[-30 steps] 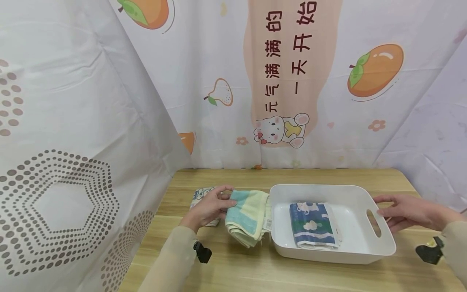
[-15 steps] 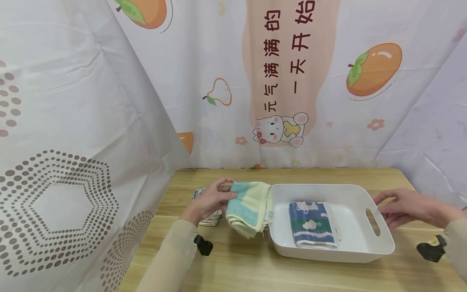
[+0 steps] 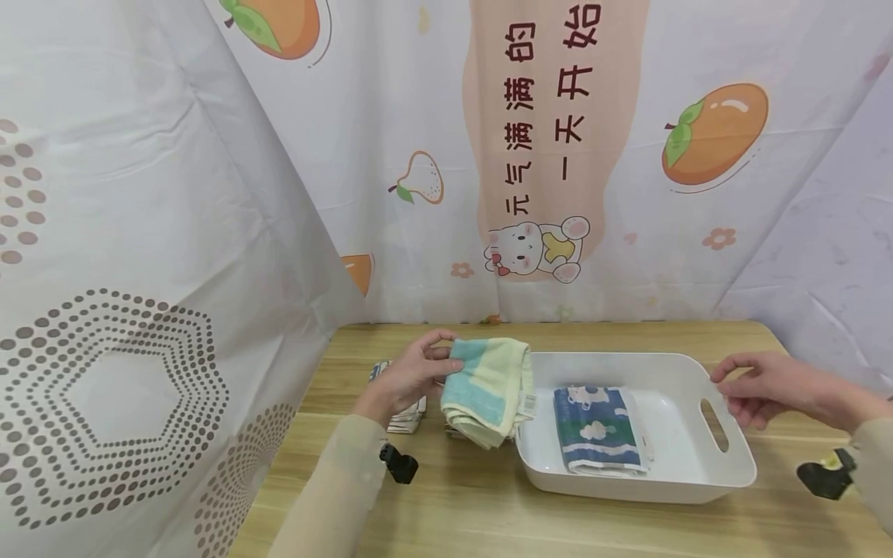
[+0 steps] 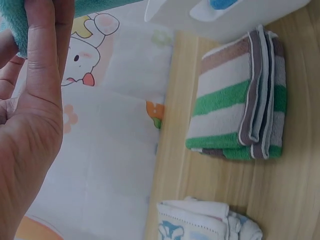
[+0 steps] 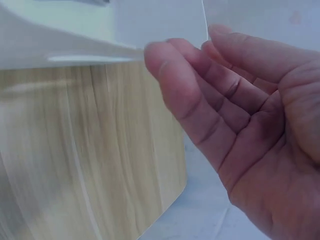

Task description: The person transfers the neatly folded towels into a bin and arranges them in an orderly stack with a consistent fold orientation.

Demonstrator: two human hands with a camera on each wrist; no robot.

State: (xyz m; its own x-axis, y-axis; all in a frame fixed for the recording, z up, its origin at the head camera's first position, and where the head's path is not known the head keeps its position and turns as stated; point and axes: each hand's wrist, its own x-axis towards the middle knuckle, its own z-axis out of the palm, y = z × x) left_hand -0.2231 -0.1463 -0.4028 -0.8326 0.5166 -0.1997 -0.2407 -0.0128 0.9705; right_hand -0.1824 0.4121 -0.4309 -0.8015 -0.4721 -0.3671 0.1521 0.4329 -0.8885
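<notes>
Hovering towel [image 3: 484, 384] near bin rim [image 3: 601, 356]

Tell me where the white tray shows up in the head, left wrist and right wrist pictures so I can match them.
Head: the white tray sits right of centre in the lower half, wholly in frame.
Left wrist: the white tray is at the top edge, right of centre, cut off.
Right wrist: the white tray spans the upper left, cut off.
Shared landmark: the wooden tabletop, visible in all three views.
</notes>
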